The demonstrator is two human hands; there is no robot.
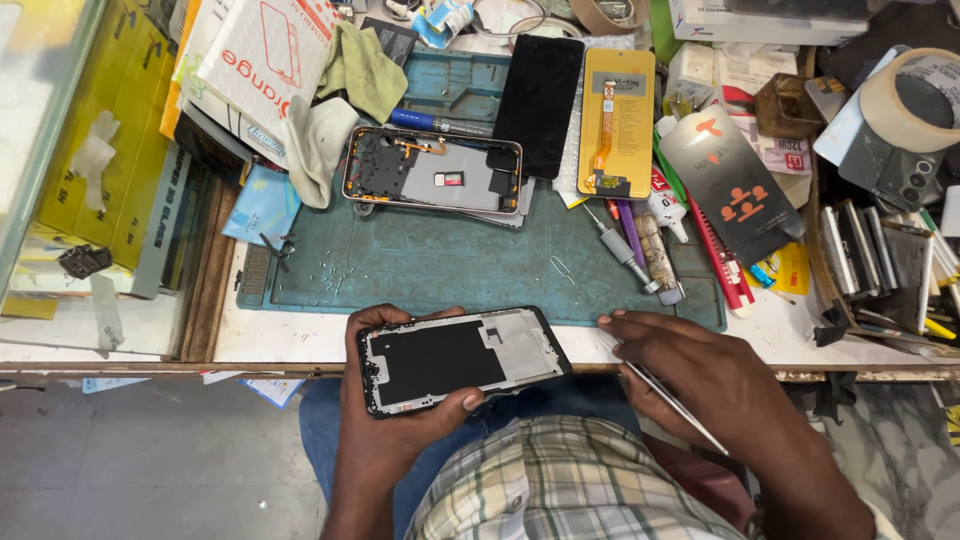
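Left hand point(385, 420) cradles a black rectangular phone frame with a dark inner panel and pale grey metal backing point(462, 358), fingers curled round its near long edge and thumb tip pressed on its lower right side; the frame hangs just off the near edge of the teal rubber work mat point(450, 265), over the person's lap. Right hand point(700, 375), to the right of the frame, pinches thin silver metal tweezers point(672, 400), its fingertips resting on the mat's near right corner. Beyond the frame, at the mat's far side, lies an opened phone body with exposed grey internals point(435, 172). Right of that body lie a black glass screen panel point(537, 105) and a yellow-backed replacement display with an orange flex cable point(615, 125).
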